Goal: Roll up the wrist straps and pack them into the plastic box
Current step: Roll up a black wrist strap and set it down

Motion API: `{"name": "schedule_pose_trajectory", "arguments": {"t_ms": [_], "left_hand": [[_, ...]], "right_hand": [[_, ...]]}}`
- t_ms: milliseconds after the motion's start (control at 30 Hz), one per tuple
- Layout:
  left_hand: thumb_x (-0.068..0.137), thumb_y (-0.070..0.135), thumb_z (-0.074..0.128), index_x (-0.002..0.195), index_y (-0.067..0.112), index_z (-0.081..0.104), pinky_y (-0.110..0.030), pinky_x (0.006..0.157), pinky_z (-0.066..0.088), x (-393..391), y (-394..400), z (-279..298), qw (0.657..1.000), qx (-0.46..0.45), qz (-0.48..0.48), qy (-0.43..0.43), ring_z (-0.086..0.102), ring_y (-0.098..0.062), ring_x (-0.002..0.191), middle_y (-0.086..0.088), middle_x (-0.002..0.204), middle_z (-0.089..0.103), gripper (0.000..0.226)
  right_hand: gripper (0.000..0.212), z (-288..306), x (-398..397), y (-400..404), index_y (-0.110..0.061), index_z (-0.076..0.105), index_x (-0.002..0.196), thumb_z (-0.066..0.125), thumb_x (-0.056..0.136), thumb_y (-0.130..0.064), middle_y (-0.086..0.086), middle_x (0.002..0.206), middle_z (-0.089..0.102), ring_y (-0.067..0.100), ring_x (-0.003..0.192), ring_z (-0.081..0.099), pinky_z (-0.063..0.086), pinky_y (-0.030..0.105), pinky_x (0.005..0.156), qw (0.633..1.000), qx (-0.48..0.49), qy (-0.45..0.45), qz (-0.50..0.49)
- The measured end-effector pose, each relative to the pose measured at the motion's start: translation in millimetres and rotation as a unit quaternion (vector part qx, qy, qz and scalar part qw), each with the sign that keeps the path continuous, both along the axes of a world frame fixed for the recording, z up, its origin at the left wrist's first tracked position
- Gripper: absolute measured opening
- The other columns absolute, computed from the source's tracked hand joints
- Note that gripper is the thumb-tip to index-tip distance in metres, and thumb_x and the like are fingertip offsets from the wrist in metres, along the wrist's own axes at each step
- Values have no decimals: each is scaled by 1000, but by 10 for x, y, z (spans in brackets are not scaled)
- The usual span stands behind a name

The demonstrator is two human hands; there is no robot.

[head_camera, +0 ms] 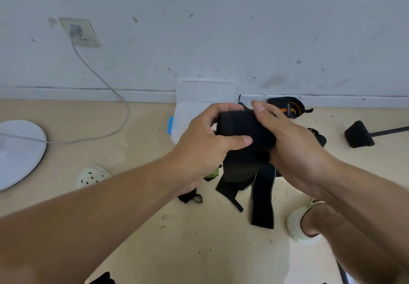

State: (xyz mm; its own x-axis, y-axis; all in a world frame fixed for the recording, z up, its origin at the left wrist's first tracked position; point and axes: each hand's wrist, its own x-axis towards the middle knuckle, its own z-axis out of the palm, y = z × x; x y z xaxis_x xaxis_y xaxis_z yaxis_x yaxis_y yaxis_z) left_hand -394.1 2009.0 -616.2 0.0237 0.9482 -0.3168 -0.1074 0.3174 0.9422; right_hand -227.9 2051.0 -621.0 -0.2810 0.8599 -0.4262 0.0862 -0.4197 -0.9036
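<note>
Both hands clamp the half-rolled wrist strap (245,128), left hand (205,142) at 9 o'clock, right hand (294,142) at 3. Its loose tail hangs; loosen up and the roll probably springs open. Plastic box (183,117) sits beyond at 12.

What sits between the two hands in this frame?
In the head view, a partly rolled black wrist strap, gripped by the left hand and right hand, its loose end hanging below.

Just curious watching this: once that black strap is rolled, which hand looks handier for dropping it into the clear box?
Probably the left hand: the plastic box lies just beyond it, on its side of the rolled strap. The right hand, also gripping the roll, would have to cross over.
</note>
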Motion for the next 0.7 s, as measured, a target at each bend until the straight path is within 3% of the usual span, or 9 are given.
{"name": "schedule_pose_trajectory", "arguments": {"t_ms": [133, 333, 433, 567, 700], "left_hand": [[93, 4, 70, 130, 41, 59, -36, 95, 60, 73, -38, -34, 1000, -1, -28, 12, 68, -17, 111, 5, 118, 69, 53], [95, 2, 61, 131, 42, 52, -17, 73, 56, 119, -102, -83, 999, -30, -23, 3, 64, -10, 102, 9, 116, 64, 54], [93, 3, 62, 130, 42, 54, -23, 76, 54, 111, -96, -96, 999, -43, -17, 0, 66, -14, 102, 6, 112, 66, 54], [92, 7, 65, 125, 48, 61, -31, 89, 57, 112, -106, -112, 999, -50, -8, -7, 69, -16, 109, 7, 115, 72, 53], [92, 4, 68, 121, 43, 67, -35, 92, 61, 108, -134, -118, 998, -57, -7, -17, 71, -15, 105, 9, 110, 73, 48]], "right_hand": [[48, -2, -25, -77, -41, 59, 138, 68, 93, -55, -4, 123, 75, 19, 113, 73, 57, 45, 100, 1000, -17, 4, -22], [54, -41, -57, -180, -41, 57, 141, 72, 91, -51, -4, 127, 72, 20, 115, 71, 57, 46, 101, 999, -36, -14, -21], [76, -77, -50, -175, -43, 51, 146, 73, 74, -58, -5, 132, 69, 22, 118, 69, 55, 47, 104, 999, -26, -29, -19], [94, -89, -31, -142, -50, 41, 152, 76, 65, -62, -8, 141, 64, 20, 127, 64, 49, 44, 111, 999, -32, -27, 5], [74, -85, 0, -112, -51, 42, 151, 71, 83, -55, -4, 141, 64, 23, 124, 66, 50, 45, 109, 999, -38, -22, 21]]}}
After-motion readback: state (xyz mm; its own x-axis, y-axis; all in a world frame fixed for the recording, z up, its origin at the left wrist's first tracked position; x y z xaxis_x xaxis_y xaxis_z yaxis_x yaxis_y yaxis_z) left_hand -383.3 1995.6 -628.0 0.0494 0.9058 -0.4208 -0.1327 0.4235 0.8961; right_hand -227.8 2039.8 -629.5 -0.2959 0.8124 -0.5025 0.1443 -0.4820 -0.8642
